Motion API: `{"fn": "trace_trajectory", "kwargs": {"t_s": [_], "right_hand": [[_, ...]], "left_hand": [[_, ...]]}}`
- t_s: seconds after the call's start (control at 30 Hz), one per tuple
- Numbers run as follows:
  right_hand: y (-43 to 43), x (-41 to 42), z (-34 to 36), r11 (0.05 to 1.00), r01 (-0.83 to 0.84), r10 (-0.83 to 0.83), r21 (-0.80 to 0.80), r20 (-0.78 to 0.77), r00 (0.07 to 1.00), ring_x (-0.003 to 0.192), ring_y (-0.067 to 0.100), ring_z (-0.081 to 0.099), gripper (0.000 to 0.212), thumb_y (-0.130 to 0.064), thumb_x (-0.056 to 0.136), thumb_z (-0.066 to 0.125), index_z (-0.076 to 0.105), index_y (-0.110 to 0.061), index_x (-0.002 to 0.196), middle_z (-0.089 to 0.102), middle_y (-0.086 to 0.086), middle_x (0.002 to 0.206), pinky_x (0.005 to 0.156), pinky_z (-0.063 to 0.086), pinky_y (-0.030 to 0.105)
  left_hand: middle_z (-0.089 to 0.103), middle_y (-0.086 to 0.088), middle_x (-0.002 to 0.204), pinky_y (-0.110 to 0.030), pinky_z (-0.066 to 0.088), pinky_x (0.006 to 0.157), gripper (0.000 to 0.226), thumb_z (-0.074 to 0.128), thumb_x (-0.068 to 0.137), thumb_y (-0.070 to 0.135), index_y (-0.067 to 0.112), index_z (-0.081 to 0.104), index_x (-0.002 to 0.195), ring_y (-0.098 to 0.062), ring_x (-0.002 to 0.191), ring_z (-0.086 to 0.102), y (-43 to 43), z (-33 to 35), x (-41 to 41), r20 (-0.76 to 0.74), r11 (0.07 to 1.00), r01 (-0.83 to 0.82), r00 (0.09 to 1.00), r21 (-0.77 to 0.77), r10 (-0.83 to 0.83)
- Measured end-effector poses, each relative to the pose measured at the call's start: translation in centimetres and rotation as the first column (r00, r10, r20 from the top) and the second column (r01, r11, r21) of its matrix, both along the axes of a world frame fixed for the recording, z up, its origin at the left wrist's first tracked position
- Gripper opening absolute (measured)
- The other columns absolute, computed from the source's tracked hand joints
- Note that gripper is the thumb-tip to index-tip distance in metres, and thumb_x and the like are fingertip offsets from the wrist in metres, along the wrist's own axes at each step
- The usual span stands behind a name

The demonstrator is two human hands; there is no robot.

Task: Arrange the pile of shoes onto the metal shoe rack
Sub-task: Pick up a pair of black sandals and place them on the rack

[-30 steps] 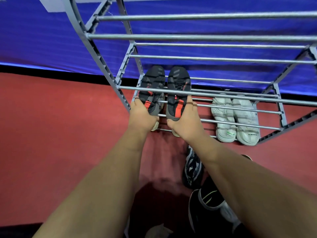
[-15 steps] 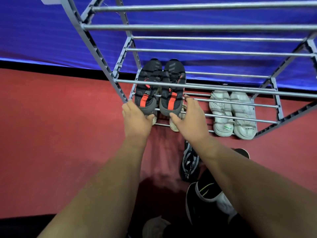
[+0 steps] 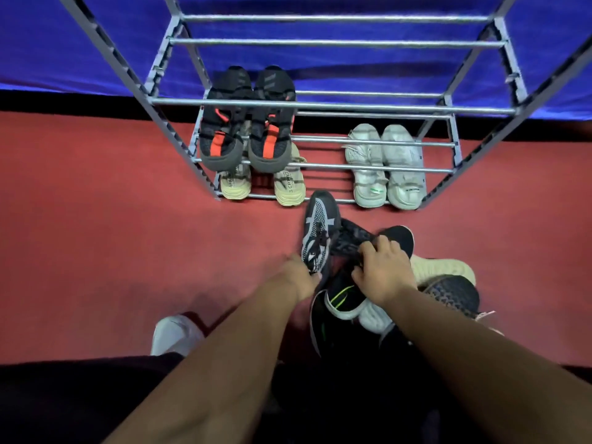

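Metal rack [image 3: 333,105] holds six shoes, three pairs.

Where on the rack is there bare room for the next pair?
The second tier is bare to the right of the black-and-orange pair. The bottom tier has a gap between the beige pair and the white pair. The upper bars are bare. The floor pile is crowded.

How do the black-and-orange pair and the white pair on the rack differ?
The black-and-orange pair sits on a higher tier at the left; the white pair sits on the bottom tier at the right. The black-and-orange pair is dark with orange straps; the white pair is pale all over. Both stand side by side, heels toward the camera.
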State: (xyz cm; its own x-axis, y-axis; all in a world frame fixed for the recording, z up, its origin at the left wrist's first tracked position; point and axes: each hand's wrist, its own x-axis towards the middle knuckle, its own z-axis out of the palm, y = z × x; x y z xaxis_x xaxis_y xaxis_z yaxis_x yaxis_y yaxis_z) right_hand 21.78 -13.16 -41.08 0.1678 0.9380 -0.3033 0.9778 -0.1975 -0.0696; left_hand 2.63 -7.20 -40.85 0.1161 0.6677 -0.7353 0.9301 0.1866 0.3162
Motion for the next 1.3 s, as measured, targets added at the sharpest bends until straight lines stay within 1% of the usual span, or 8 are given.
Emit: {"fn": "trace_trajectory", "kwargs": {"t_s": [0.07, 0.37, 0.57, 0.7, 0.83, 0.97, 1.1, 1.3], "right_hand": [[-0.9, 0.4, -0.2, 1.0, 0.012, -0.011, -0.02, 0.018, 1.0, 0.11, 0.034, 0.051, 0.052, -0.05, 0.084, 0.064, 0.056, -0.014, 0.12, 0.052, 0.01, 0.119, 0.094, 0.046, 0.046], [-1.3, 2.0, 0.6, 0.981, 0.193, -0.193, 0.018, 0.041, 0.98, 0.113, 0.036, 0.046, 0.064, -0.04, 0.078, 0.072, 0.049, -0.013, 0.13, 0.048, 0.013, 0.127, 0.097, 0.04, 0.047], [-0.3, 4.5, 0.2, 0.983, 0.144, -0.159, -0.112, -0.134, 0.978, 0.125, 0.037, 0.046, 0.085, -0.048, 0.082, 0.074, 0.036, -0.014, 0.149, 0.051, 0.011, 0.137, 0.106, 0.041, 0.047], [0.3, 4.9, 0.5, 0.976, 0.135, -0.159, -0.168, -0.142, 0.977, 0.123, 0.036, 0.046, 0.083, -0.054, 0.079, 0.076, 0.042, -0.015, 0.143, 0.055, 0.01, 0.132, 0.104, 0.042, 0.045], [0.8, 4.8, 1.5, 0.972, 0.125, -0.153, -0.199, -0.135, 0.979, 0.121, 0.036, 0.049, 0.081, -0.059, 0.073, 0.078, 0.05, -0.014, 0.133, 0.052, 0.008, 0.126, 0.102, 0.045, 0.045], [1.8, 4.5, 3.0, 0.945, 0.11, -0.18, -0.307, -0.211, 0.961, 0.102, 0.034, 0.058, 0.081, -0.057, 0.065, 0.084, 0.054, -0.011, 0.125, 0.037, 0.006, 0.115, 0.091, 0.054, 0.042], [1.9, 5.4, 3.6, 0.938, 0.152, -0.244, -0.312, -0.283, 0.928, 0.096, 0.027, 0.061, 0.084, -0.056, 0.059, 0.083, 0.058, -0.013, 0.127, 0.041, 0.006, 0.123, 0.095, 0.056, 0.038], [0.4, 5.0, 5.1, 0.968, 0.159, -0.194, -0.194, -0.177, 0.965, 0.096, 0.028, 0.063, 0.082, -0.069, 0.064, 0.074, 0.059, -0.02, 0.128, 0.044, 0.001, 0.116, 0.086, 0.057, 0.042]], "left_hand": [[0.05, -0.018, 0.155, -0.036, 0.04, 0.112, 0.082, 0.063, 0.103, 0.043, -0.004, 0.024, 0.158, -0.034, 0.141, 0.051, -0.9, -0.2, 0.9, 0.002, 0.999, -0.035, 0.999, 0.023, 0.035], [0.059, -0.009, 0.14, -0.035, 0.044, 0.107, 0.076, 0.086, 0.087, 0.034, 0.006, 0.041, 0.142, -0.031, 0.13, 0.058, -1.2, -1.2, 1.8, 0.061, 0.975, -0.222, 0.973, -0.015, 0.222], [0.076, -0.002, 0.121, -0.028, 0.053, 0.096, 0.051, 0.092, 0.081, 0.025, 0.012, 0.072, 0.126, -0.02, 0.101, 0.072, 0.2, -1.9, 1.6, 0.134, 0.944, -0.313, 0.936, -0.101, 0.325], [0.079, 0.0, 0.115, -0.034, 0.061, 0.094, 0.091, 0.101, 0.046, 0.044, 0.016, 0.068, 0.126, -0.016, 0.094, 0.076, 1.9, -4.9, 0.2, 0.162, 0.918, -0.344, 0.912, -0.2, 0.377], [0.073, -0.009, 0.115, -0.037, 0.062, 0.079, 0.036, 0.069, 0.092, 0.02, 0.014, 0.062, 0.126, -0.023, 0.091, 0.07, 1.1, -0.6, 1.4, 0.039, 0.901, -0.327, 0.935, -0.284, 0.351], [0.067, -0.017, 0.129, -0.044, 0.058, 0.098, 0.038, 0.054, 0.101, 0.021, 0.005, 0.062, 0.134, -0.034, 0.116, 0.068, 0.8, 0.7, 1.2, -0.144, 0.969, -0.102, 0.987, -0.224, 0.07], [0.054, -0.016, 0.154, -0.042, 0.043, 0.116, 0.046, 0.043, 0.111, 0.028, 0.006, 0.055, 0.15, -0.033, 0.139, 0.054, 0.2, 0.7, 0.8, -0.325, 0.964, 0.237, 0.908, -0.123, -0.265], [0.072, -0.011, 0.115, -0.038, 0.056, 0.099, 0.03, 0.062, 0.094, 0.023, 0.009, 0.074, 0.119, -0.028, 0.106, 0.07, -3.1, -0.1, -2.6, -0.368, 0.902, 0.344, 0.828, -0.26, -0.422]]}}
